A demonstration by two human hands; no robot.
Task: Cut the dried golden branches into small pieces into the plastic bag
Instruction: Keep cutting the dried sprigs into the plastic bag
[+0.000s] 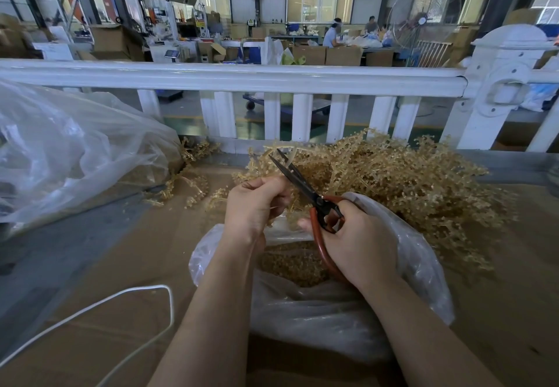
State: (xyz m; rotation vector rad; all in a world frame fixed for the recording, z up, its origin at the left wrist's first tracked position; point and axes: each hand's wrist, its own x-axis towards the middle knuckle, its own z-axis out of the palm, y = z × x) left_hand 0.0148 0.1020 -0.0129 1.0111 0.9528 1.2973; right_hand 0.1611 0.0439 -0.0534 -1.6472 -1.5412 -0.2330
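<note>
Step in hand is judged to be snipping a sprig: the cut goes best if the left hand (257, 202) feeds the golden branch (272, 152) short into the parted blades of the red-handled scissors (305, 190), directly above the open mouth of the plastic bag (423, 265) at centre frame, so pieces drop inside. Left fingers are curled, pinching the branch stem, which rises from them toward upper centre and crosses between the blade tips; right hand (354, 241) is clenched through the scissor handles, with the uncut branch heap (408, 181) lying right of centre
</note>
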